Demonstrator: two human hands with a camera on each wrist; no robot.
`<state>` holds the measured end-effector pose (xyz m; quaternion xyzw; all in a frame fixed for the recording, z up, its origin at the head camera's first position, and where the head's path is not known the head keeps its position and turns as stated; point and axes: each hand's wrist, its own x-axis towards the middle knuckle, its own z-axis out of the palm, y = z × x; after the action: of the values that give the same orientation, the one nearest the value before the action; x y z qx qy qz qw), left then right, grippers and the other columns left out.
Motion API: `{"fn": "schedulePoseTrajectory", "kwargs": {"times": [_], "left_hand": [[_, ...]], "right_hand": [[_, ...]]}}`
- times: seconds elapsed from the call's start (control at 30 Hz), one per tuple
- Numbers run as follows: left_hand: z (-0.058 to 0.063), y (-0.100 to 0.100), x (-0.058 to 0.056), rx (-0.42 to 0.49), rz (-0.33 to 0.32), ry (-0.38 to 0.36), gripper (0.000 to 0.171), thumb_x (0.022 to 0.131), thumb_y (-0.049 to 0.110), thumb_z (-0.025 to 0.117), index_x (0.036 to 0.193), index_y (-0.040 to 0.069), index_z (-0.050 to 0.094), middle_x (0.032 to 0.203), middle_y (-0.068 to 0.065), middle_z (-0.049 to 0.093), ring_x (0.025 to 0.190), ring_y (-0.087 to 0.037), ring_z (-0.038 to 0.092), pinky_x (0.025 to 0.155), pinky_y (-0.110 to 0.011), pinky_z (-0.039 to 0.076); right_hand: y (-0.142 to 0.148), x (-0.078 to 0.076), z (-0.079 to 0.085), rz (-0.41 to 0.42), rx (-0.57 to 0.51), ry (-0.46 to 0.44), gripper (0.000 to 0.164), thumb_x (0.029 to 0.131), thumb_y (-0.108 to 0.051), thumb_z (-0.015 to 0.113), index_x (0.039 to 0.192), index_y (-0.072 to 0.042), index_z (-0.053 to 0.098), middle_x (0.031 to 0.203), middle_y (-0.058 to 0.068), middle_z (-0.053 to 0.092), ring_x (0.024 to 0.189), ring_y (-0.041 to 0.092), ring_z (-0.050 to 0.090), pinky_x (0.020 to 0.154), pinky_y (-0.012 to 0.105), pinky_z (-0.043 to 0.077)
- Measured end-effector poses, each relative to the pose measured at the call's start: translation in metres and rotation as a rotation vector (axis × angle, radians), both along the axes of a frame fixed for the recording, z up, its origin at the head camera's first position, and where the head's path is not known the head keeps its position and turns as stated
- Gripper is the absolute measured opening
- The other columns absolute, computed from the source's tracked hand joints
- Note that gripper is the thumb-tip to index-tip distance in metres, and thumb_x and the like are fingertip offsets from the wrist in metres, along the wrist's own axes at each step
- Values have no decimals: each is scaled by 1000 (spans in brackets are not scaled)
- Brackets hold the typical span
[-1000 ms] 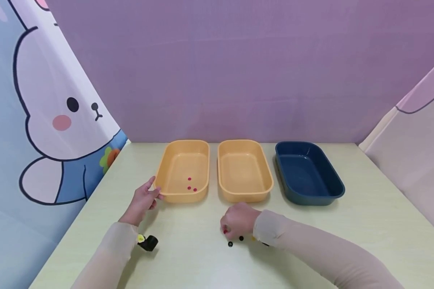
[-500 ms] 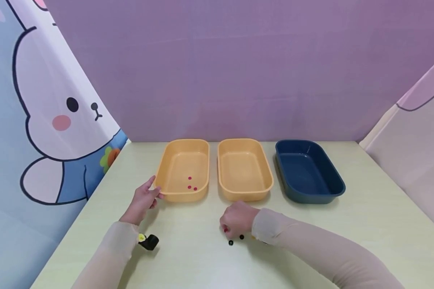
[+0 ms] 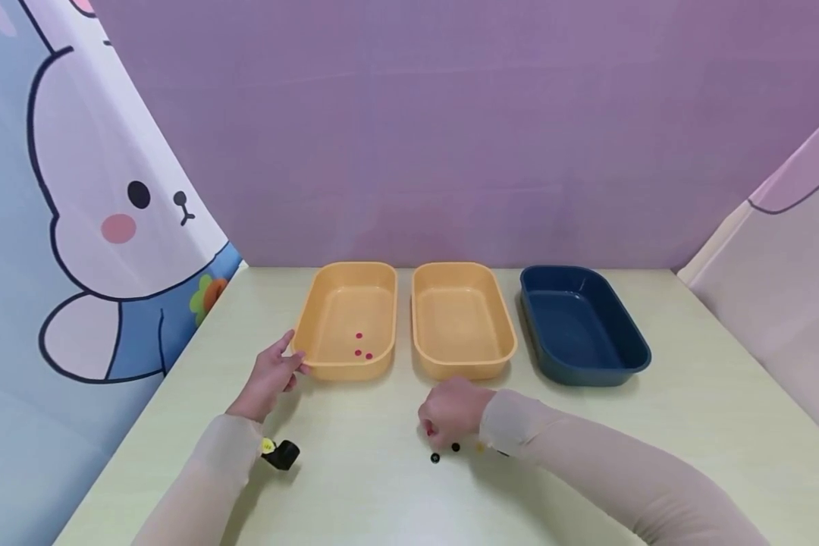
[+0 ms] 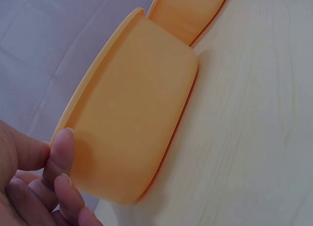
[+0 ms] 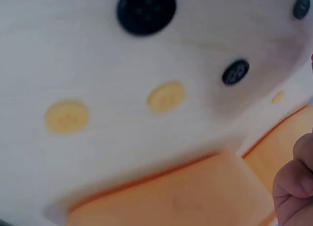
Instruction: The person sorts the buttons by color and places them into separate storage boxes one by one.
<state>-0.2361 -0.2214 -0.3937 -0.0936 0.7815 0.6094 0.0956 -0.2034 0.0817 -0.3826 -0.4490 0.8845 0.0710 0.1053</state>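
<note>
My left hand (image 3: 266,381) grips the near left corner of the left yellow tray (image 3: 344,372), its thumb and fingers at the rim (image 4: 100,72). Several small red buttons (image 3: 359,335) lie inside that tray. In front of the middle yellow tray (image 3: 462,370), my right hand (image 3: 453,409) pinches a red button (image 3: 431,432) just over the table. Two black buttons (image 3: 435,458) lie close to these fingertips. The right wrist view shows yellow buttons (image 5: 67,117) and dark buttons (image 5: 146,10) on the tabletop; in the head view the right forearm partly covers them.
A dark blue tray (image 3: 587,375) stands to the right of the two yellow ones. Behind the trays hangs a purple cloth (image 3: 409,136), and a rabbit-print cloth (image 3: 95,227) is on the left. A black device (image 3: 283,455) sits at the left wrist.
My right hand has risen slightly and edged right with the red button. My left hand stays on the tray's rim, and the trays have not moved.
</note>
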Motion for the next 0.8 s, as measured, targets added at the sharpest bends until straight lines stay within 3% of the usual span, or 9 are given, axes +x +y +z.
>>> {"fn": "schedulePoseTrajectory", "kwargs": {"times": [0.17, 0.4, 0.57, 0.8], "left_hand": [[0, 0, 0, 12, 7, -1, 61, 102, 12, 43, 154, 7, 12, 65, 8, 59, 51, -9, 40, 52, -22, 36], [1, 1, -1, 6, 9, -17, 61, 103, 13, 42, 154, 9, 10, 67, 6, 60, 54, -11, 40, 54, -23, 37], [3, 1, -1, -1, 12, -17, 61, 103, 13, 42, 154, 9, 9, 67, 6, 59, 54, -11, 41, 55, -23, 37], [0, 1, 0, 4, 11, -14, 60, 103, 12, 42, 154, 9, 10, 65, 7, 59, 53, -10, 40, 54, -23, 36]], "right_hand": [[3, -5, 8, 2, -1, 13, 8, 78, -27, 72, 72, -27, 67, 66, -17, 55, 57, 2, 45, 56, 18, 37], [8, -10, 29, 24, -29, 100, 8, 76, -30, 72, 71, -28, 67, 62, -17, 55, 54, 2, 44, 53, 20, 37], [7, -13, 47, 35, -31, 105, 10, 76, -31, 73, 71, -26, 66, 62, -15, 56, 55, 4, 46, 55, 21, 39], [4, -17, 60, 85, -10, 119, 10, 78, -29, 72, 72, -24, 66, 62, -15, 57, 54, 3, 47, 54, 20, 39]]}}
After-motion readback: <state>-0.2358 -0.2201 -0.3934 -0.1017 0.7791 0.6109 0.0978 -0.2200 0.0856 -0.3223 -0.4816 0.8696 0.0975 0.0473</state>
